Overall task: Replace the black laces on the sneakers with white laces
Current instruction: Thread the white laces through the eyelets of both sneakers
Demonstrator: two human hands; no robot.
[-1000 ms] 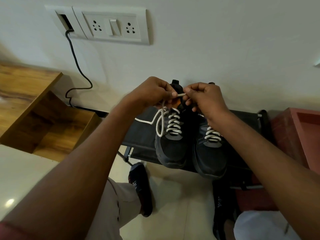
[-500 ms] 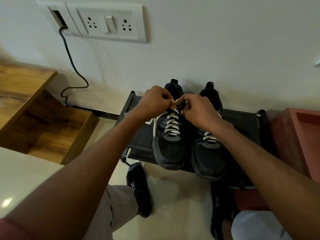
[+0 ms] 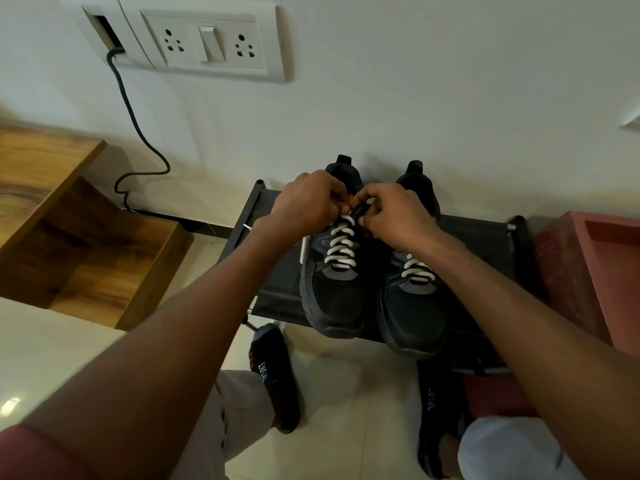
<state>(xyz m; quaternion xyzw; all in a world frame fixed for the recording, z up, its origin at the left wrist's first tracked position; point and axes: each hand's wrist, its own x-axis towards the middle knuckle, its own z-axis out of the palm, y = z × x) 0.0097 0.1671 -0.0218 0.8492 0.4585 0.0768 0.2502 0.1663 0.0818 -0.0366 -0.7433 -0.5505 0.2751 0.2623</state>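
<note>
Two black sneakers stand side by side on a low black rack [image 3: 485,237], toes toward me. The left sneaker [image 3: 332,292] carries a white lace [image 3: 341,249] crossed up its front, with a loose strand hanging off its left side. The right sneaker [image 3: 412,313] also shows white lacing low down. My left hand [image 3: 304,202] and my right hand [image 3: 394,213] meet over the top eyelets of the left sneaker, fingers curled and pinching the lace ends there. The lace tips are hidden between my fingers.
A wooden shelf unit [image 3: 69,237] stands at the left. A red box [image 3: 595,271] sits at the right of the rack. A wall socket plate [image 3: 207,43] with a black cable [image 3: 138,133] is above. My socked feet [image 3: 277,375] rest on the tiled floor.
Both hands have dropped from holding the lace stretched above the shoe down to the top eyelets. The loose loop at the left has been drawn in shorter.
</note>
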